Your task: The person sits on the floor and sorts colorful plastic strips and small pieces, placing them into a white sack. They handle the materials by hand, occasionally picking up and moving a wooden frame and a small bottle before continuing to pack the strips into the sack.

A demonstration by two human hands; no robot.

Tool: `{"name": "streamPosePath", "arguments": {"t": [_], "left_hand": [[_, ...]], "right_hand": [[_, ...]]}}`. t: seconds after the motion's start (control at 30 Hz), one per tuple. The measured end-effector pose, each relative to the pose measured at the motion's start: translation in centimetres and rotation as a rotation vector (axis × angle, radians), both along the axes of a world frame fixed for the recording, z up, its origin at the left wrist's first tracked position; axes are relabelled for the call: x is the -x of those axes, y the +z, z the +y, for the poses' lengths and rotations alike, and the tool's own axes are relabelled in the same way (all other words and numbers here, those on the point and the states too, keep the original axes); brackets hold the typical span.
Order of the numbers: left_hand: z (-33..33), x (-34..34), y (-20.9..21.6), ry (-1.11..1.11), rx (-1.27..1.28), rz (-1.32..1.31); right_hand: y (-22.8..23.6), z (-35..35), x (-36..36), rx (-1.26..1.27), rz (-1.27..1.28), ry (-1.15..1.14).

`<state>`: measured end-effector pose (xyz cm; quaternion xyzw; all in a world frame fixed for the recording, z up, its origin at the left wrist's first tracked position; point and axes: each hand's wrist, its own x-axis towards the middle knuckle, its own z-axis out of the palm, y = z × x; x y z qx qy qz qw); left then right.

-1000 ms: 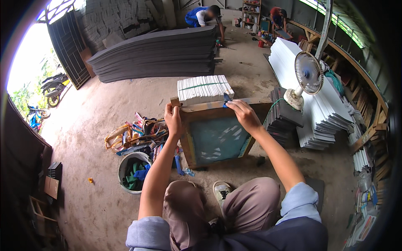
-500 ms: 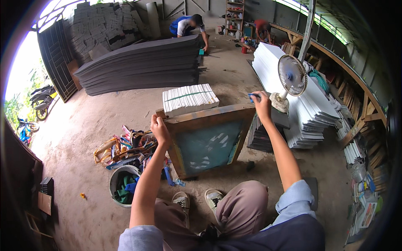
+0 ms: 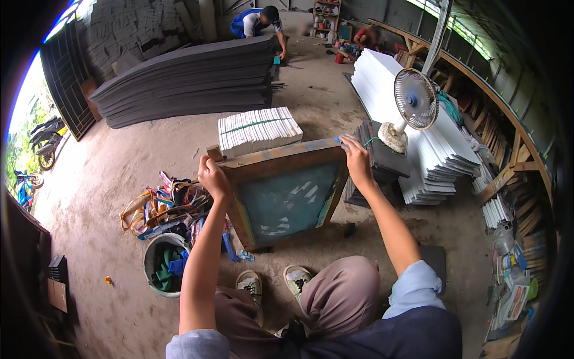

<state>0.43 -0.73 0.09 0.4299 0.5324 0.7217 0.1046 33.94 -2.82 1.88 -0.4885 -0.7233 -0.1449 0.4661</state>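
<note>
A wooden screen-printing frame [image 3: 281,158] stands tilted on the floor before my feet. Its teal mesh [image 3: 286,206] carries pale, clear patches. My left hand [image 3: 214,179] is closed round the frame's upper left corner, beside a small wooden block [image 3: 214,153]. At the upper right corner my right hand [image 3: 357,160] pinches a small blue piece [image 3: 339,140] against the wood; its exact kind is unclear. Right behind the frame sits a banded stack of white slabs [image 3: 258,133]. The frame's back is hidden.
A white fan [image 3: 414,99] stands on dark sheets at right, near stacked white sheets [image 3: 436,167]. Left are a scrap heap [image 3: 170,206] and a bucket [image 3: 147,263] of green and blue cloth. Beyond lie dark sheets [image 3: 185,81]; two people [image 3: 258,25] crouch far off.
My right hand has come in leftward with the blue piece onto the frame's corner; before, it was just off the edge. My left hand keeps its grip. The whole view has shifted slightly.
</note>
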Motion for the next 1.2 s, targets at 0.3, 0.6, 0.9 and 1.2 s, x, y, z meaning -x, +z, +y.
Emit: {"name": "streamPosePath", "arguments": {"t": [0.3,0.6,0.9,1.2], "left_hand": [[-0.5,0.1,-0.2,0.032,0.003,0.019],[-0.7,0.3,0.0,0.012,-0.040,0.046],[-0.2,0.3,-0.3,0.048,0.002,0.032],[-0.4,0.0,0.2,0.046,-0.001,0.033]], "right_hand": [[1.0,-1.3,0.3,-0.070,0.016,-0.050],[2.9,1.8,-1.3,0.156,0.219,-0.131],[1.0,-1.1,-1.9,0.129,-0.063,0.054],[5.1,-0.4,-0.5,0.214,0.294,0.013]]}}
